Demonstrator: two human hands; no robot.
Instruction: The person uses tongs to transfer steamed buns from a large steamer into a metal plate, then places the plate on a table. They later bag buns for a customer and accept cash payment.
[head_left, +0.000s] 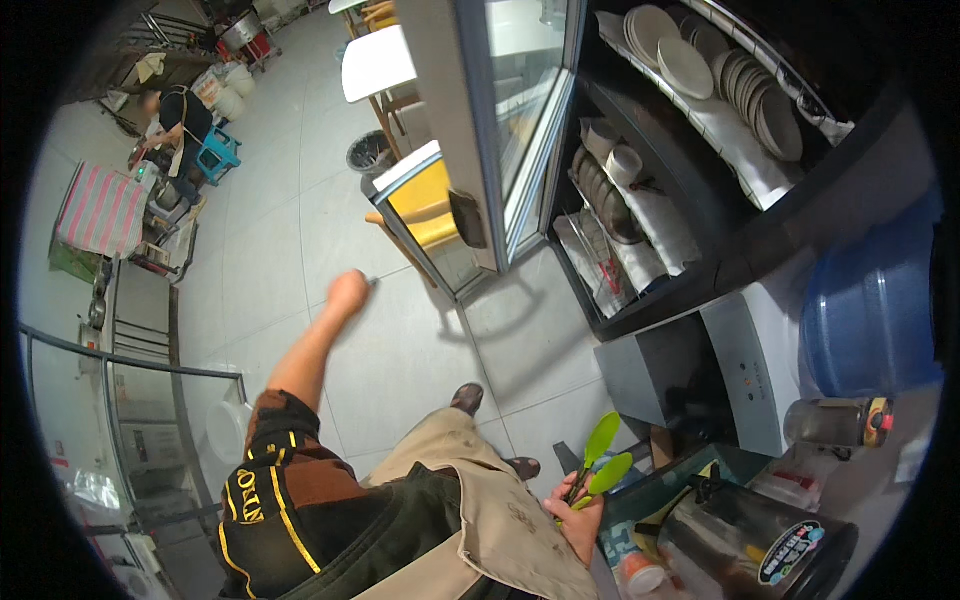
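Observation:
My right hand (576, 516) is closed around the dark handles of kitchen tongs with lime-green tips (602, 442). These tips point up and away from the beige apron (517, 536) beside that hand. My left hand (349, 292) is a loose fist stretched out over the grey tiled floor, with a small dark bit at its edge that I cannot make out; whether it holds anything cannot be told. Near my right hand stand a green bin or crate (622, 506), a cup with an orange pattern (642, 574) and a dark shiny container (750, 525).
A glass door (525, 112) stands ajar ahead, beside a black rack of plates (686, 67) and bowls. At the right are a water dispenser (739, 360) with a blue bottle (870, 300). A yellow chair (424, 202) is behind the glass. A person (180, 120) works at the upper left.

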